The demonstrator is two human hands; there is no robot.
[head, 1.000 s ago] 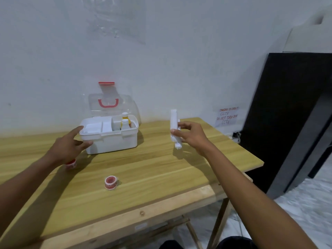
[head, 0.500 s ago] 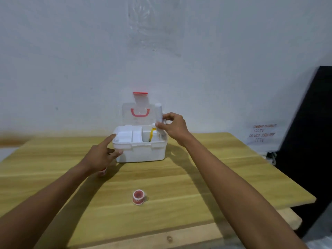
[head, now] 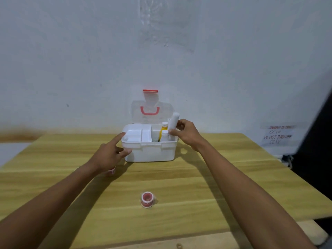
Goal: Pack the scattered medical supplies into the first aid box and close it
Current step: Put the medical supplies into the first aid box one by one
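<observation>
While L hand [head: 109,153] braces first aid box [head: 150,150], fingers loose, holding nothing; R hand [head: 185,133] grips white tube [head: 173,121], lowering it upright into R compartment.

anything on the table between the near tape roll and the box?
No. In the head view, only bare table lies between the tape roll and the box; the left hand sits off to the left.

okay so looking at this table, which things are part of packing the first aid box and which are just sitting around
Part of the job:
first aid box, lid open
white tube in the right hand
bottles already inside
tape roll on the table
second tape roll under the left hand

Just there:
paper sign on the wall
plastic sheet on the wall
</observation>
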